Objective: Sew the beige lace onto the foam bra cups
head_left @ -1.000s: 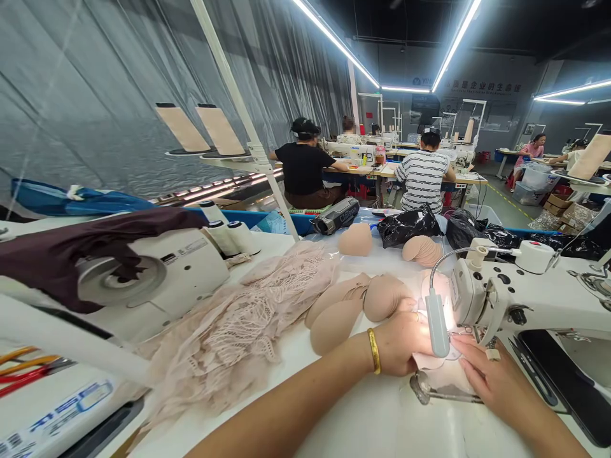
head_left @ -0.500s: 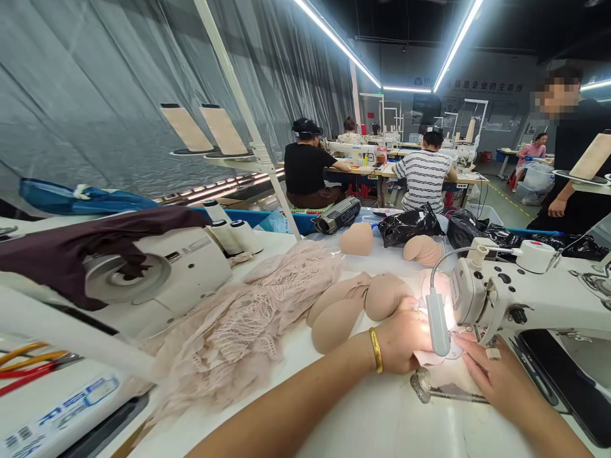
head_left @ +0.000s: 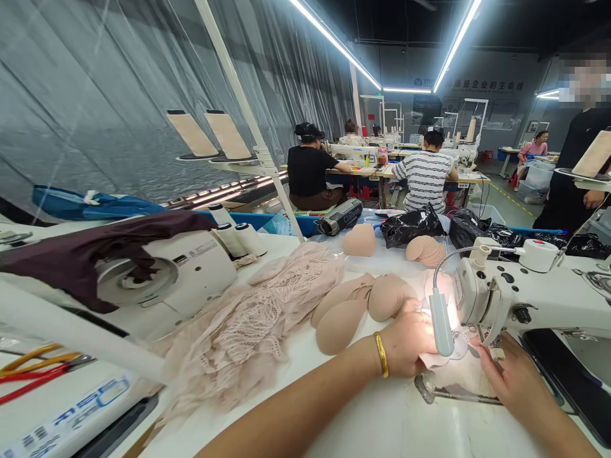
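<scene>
On the bench's (head_left: 363, 420) right side, left hand (head_left: 405, 343) and right hand (head_left: 515, 375), half-curled, steadied cloth (head_left: 433, 360) beneath the lamp (head_left: 442, 326); grips unclear.

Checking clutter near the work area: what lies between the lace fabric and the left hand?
Beige cups, some overlapping, lie on the white tabletop between the lace fabric and the left hand. The head view shows it.

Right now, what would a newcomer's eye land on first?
Probably the gray lamp, glaring over pale fabric between the left hand and right hand, at the sewing machine. Next, the gold bracelet on the left wrist, and the heap of beige lace left of both hands.
</scene>
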